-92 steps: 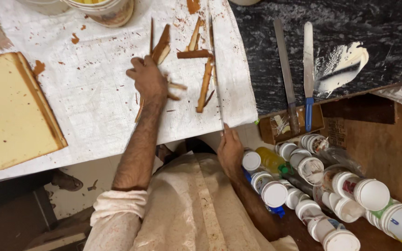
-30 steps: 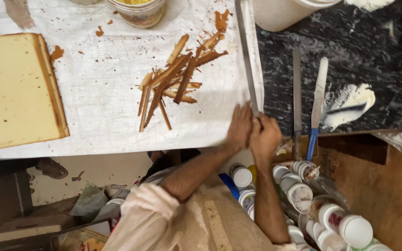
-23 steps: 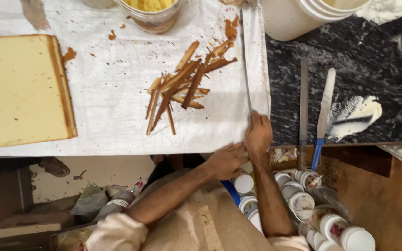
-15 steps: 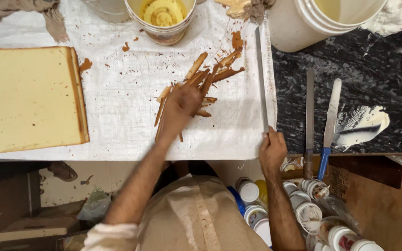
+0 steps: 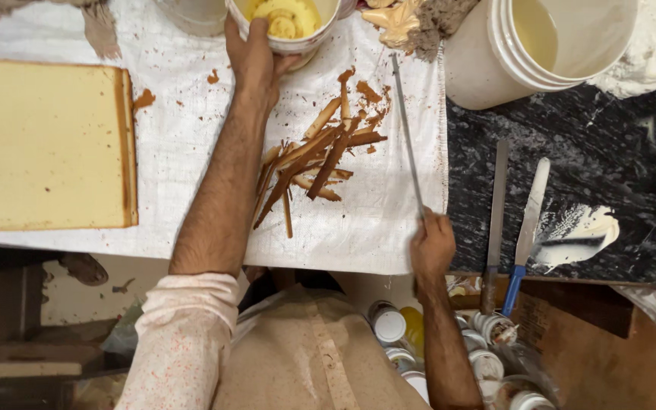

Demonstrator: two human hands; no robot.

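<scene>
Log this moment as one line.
left hand: grips yellow-filled tub | right hand: holds long knife on white sheet | brown trimmings between | sponge slab left

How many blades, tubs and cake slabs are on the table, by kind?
Long blades: 3: the knife in the right hand, a brown-handled knife, a blue-handled spatula.
Tubs: 2: the cream tub gripped by the left hand, a white bucket.
Sponge cake slab: 1.
Total: 6.
</scene>
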